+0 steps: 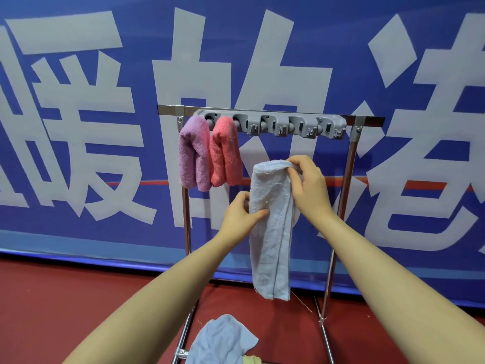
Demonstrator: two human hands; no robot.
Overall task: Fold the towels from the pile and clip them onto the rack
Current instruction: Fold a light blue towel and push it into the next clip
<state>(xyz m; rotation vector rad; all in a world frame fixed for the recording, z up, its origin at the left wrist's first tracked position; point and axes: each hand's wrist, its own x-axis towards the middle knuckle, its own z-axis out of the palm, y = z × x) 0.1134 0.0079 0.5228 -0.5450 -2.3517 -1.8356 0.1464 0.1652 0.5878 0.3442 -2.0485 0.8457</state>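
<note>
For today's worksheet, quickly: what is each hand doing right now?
Left hand: shut, pinching the light blue towel at its side.
Right hand: shut, gripping the same towel's top fold.

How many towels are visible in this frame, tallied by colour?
Purple terry towel clipped on the rack: 1
Coral-pink terry towel clipped on the rack: 1
Light blue terry towels: 2 (one folded long and held in both hands, one crumpled in the pile below)
Total: 4

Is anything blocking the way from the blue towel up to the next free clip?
Nothing visible. The light blue towel, held by both hands, hangs below the grey clip bar. The free clips right of the pink towel lie open above it.
</note>
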